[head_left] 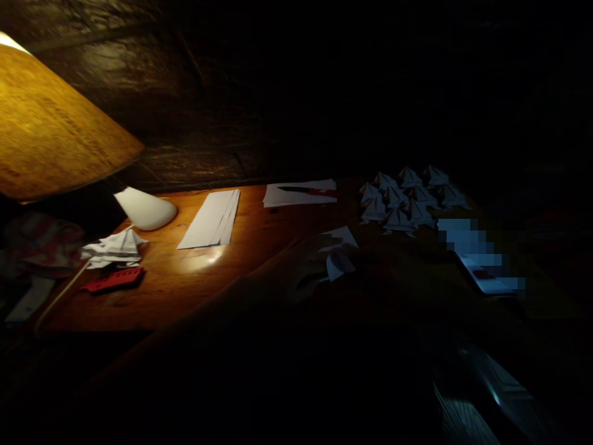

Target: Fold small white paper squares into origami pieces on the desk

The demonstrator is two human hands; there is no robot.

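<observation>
My left hand (303,267) reaches in over the middle of the wooden table, its fingers closed on a partly folded piece of white paper (340,264). One corner of the paper stands up beyond the fingers, and a curved flap hangs at their right. Deep shadow lies to the right of the paper; if my right hand is there, its shape and fingers are lost in the dark. Behind the paper, white sheets (273,196) lie with a knife (319,193) with a red handle on top. Another stack of white paper strips (210,219) rests to the left.
Several folded paper figures (398,198) stand grouped at the back right, near a lit phone-like screen (495,284). At left are a lamp with a yellow shade (60,130) and white base (148,210), more folded paper (115,247) and a red object (113,280).
</observation>
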